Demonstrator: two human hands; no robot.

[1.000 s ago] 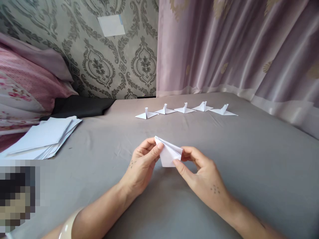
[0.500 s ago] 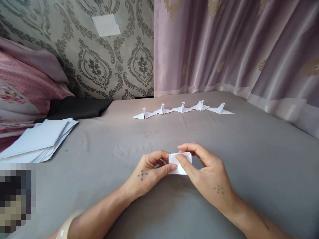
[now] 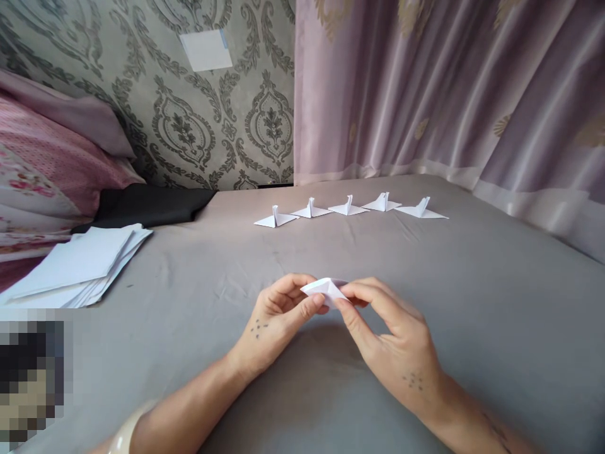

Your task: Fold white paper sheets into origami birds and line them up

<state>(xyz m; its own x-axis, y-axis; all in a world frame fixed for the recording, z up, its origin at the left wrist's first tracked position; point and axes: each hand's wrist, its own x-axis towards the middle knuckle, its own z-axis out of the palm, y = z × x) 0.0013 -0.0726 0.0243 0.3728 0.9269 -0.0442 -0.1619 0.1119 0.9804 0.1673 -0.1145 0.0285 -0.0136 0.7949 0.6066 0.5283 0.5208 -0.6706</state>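
Note:
A small folded piece of white paper is held up between both hands, above the grey sheet. My left hand pinches its left side, thumb in front and fingers behind. On the other side, my right hand grips the paper's right edge between thumb and forefinger. The paper's top looks pointed, with a crease down the middle; its lower part is partly behind the thumbs. Farther back, several folded paper birds stand in a row on the sheet, apart from the hands.
The grey sheet covers the flat surface. At left lies a stack of white paper, beside a black cloth and pink floral fabric. A mauve curtain and a patterned wall bound the far side.
The paper has gone from a flat rectangle facing me to a pointed, tilted shape. My right thumb has moved off its front face to the lower right edge.

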